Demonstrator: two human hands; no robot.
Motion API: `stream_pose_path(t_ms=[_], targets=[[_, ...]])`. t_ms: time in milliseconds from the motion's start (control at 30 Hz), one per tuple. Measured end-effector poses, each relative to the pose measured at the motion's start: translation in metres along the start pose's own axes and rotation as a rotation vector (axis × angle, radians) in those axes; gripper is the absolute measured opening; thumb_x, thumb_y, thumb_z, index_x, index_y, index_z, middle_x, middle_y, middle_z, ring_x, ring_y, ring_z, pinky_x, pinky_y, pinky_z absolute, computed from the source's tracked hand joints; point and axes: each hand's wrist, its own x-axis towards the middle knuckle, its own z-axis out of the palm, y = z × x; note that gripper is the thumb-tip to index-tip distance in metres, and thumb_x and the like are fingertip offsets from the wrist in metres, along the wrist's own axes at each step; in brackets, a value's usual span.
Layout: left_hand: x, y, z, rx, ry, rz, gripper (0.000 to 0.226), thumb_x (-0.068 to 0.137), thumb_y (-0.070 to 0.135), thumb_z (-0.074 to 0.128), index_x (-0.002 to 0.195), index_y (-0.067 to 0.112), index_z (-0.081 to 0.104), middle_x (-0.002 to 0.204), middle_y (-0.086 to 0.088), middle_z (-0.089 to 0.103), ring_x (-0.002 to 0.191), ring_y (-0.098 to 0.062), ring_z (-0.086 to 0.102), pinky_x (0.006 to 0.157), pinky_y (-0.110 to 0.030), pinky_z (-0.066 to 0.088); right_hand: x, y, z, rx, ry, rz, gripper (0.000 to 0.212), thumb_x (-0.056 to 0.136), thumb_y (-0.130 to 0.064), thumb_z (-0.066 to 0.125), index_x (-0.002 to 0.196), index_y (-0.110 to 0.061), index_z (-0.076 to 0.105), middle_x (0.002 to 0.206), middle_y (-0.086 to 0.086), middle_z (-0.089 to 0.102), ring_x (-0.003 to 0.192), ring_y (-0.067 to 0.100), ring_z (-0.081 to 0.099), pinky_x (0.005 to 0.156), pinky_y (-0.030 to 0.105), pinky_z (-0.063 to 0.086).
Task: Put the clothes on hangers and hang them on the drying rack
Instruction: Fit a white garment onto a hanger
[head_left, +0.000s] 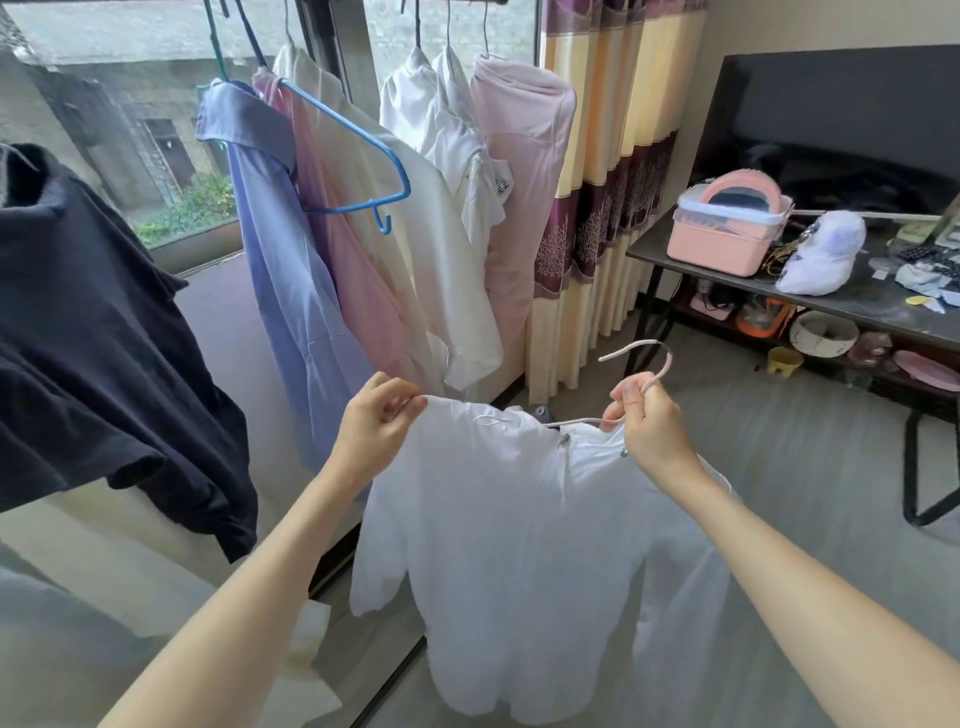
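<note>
Now two hands hold one white garment.

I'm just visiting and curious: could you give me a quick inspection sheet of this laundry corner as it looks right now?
Surface: grey floor; dark side table at right.
Job's things: white button-up garment on a pale pink hanger; empty blue plastic hanger among hung shirts, lavender-blue shirt to pink garment; dark navy top at left.
Clutter: pink plastic storage box, white cloth bundle, small items on the table.
Grips: left hand pinches the garment's shoulder; right hand holds the hanger below its hook.
Cables: nothing seen clearly.
Surroundings: window, striped purple-and-cream curtain.
</note>
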Motion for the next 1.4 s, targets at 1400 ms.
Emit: stream_pose_path(t_ms=[1400], targets=[[0.012,0.048,0.048,0.159,-0.122,0.104,0.019,0.093,0.020,0.054,0.077,0.017,0.063,0.047,0.010,0.043,0.054,-0.019,0.041,0.055,-0.028,0.030,-0.001,0.041,-0.026,-0.552,-0.147,0.112,0.029,0.095,-0.016,0.042,0.122,-0.015,0.051,0.127,0.006,0.055,0.120,0.028,0.046,0.099,0.037,0.032]])
